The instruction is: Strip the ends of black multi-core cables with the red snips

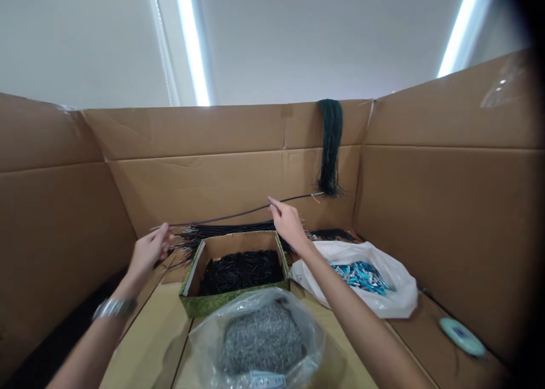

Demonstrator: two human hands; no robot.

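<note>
A thin dark cable (221,217) stretches across the view, with coloured wire ends bared at its far tip. My right hand (289,224) pinches it between thumb and forefinger. My left hand (149,254) is at the cable's other end, and its fingers seem closed on it. Below my hands stands a green-patterned box (191,304) full of short black pieces. Behind the box lies a long bundle of black cables (230,229), its ends near my left hand.
A white plastic bag (378,281) holds blue and silver pieces. A clear bag of grey metal bits (261,338) sits in front. Cardboard walls (213,133) surround the table, with a dark green wire bundle (330,145) hanging on one. A pale tape roll (462,337) lies right.
</note>
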